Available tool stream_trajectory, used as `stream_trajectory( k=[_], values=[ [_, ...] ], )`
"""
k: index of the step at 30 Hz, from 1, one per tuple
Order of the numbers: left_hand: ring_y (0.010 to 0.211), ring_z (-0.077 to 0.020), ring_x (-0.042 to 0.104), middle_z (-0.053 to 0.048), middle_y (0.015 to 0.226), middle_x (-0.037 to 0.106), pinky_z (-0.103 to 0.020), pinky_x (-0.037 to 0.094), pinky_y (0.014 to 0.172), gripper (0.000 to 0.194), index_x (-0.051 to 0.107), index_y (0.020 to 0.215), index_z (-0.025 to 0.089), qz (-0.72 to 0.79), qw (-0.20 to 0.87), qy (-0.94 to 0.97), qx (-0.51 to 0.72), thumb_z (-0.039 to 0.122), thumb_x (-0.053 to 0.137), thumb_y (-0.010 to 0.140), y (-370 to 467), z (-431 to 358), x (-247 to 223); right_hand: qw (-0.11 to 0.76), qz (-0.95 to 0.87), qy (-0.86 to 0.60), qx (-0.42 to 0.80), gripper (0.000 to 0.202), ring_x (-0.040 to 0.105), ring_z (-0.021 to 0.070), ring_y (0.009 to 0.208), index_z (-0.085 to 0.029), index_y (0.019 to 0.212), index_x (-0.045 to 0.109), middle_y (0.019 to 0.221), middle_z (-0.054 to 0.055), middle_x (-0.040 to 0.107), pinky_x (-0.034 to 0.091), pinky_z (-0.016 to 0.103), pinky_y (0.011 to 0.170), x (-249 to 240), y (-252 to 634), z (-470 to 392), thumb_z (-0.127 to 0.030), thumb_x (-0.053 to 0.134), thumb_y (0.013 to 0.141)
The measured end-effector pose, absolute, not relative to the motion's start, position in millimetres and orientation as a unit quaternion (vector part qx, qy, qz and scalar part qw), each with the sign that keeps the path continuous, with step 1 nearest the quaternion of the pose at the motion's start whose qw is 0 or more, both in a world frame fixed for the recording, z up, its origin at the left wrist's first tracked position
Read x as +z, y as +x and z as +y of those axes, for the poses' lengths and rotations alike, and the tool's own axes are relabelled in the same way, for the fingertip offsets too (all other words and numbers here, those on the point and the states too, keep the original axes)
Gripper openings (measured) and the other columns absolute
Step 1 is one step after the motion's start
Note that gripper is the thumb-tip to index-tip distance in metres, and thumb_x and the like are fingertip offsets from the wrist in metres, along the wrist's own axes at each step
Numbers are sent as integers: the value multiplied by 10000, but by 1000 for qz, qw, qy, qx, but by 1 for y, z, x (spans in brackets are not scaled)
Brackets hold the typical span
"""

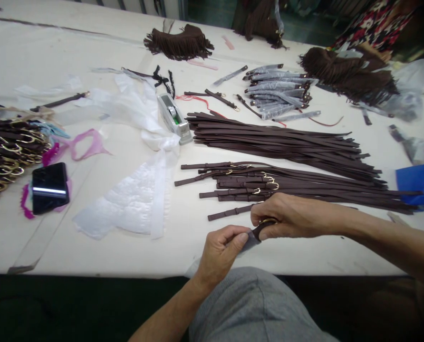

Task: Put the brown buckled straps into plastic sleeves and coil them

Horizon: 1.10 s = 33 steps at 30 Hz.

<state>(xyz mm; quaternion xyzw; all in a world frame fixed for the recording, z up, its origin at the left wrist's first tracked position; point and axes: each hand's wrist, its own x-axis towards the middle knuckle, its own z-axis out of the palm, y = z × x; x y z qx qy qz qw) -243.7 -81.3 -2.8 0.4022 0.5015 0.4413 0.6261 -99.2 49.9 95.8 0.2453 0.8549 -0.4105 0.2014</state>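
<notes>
Near the table's front edge, my left hand [221, 251] pinches the clear plastic wrap [248, 243] around a short brown strap. My right hand [278, 216] is closed on the same strap's other end, where a gold ring [268, 222] shows between the fingers. The two hands almost touch. Just beyond them lie brown straps with gold buckles [240, 192], side by side. Behind those is a thick bundle of long plain brown straps [276, 145]. What the right fingertips press on is partly hidden.
White tissue sheets [130, 199] and a tape dispenser [174, 118] lie left of the straps. Farther left are a black phone [50, 187] and a ringed strap pile [10, 154]. Wrapped straps [278, 90], fringed brown pieces [179, 42] and a blue container [417, 183] lie behind and right. A person's patterned sleeve [374, 26] shows.
</notes>
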Motion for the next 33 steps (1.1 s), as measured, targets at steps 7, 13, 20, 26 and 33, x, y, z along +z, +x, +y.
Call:
stream_trajectory(
  k=[7, 13, 20, 26, 33],
  values=[
    [903, -207, 600, -59, 1041, 647, -321, 459, 847, 531, 519, 1182, 187, 540, 530, 528, 385, 267, 689, 685, -241, -81, 0, 201, 831, 274, -441, 247, 467, 88, 546, -170, 988, 545, 649, -34, 551, 296, 186, 484, 94, -97, 52, -312, 557, 786],
    [939, -200, 585, -56, 1084, 625, -312, 442, 860, 505, 490, 1191, 206, 532, 517, 555, 377, 230, 652, 713, -238, -76, -4, 229, 840, 245, -428, 200, 437, 78, 530, -142, 783, 590, 603, -31, 517, 284, 187, 480, 93, -92, 59, -339, 558, 789],
    [809, -169, 586, -86, 1041, 609, -285, 458, 715, 518, 446, 1191, 174, 467, 636, 452, 415, 302, 645, 731, -244, -78, -12, 211, 845, 208, -444, 111, 433, 65, 521, -145, 792, 598, 598, -38, 517, 268, 175, 482, 86, -101, 53, -249, 558, 792],
    [734, -127, 564, -49, 850, 630, -229, 432, 663, 195, 593, 833, 129, 465, 652, 350, 485, 320, 557, 811, -248, -81, -19, 214, 871, 191, -399, 115, 441, 76, 541, -150, 749, 582, 609, -26, 531, 268, 188, 505, 79, -111, 47, -249, 552, 799],
    [653, -103, 547, -20, 734, 634, -210, 416, 626, 187, 591, 791, 135, 502, 631, 321, 496, 319, 567, 809, -259, -71, -12, 229, 863, 234, -383, 262, 469, 97, 560, -161, 824, 604, 637, -16, 539, 294, 191, 502, 97, -94, 78, -416, 550, 794]
  ],
)
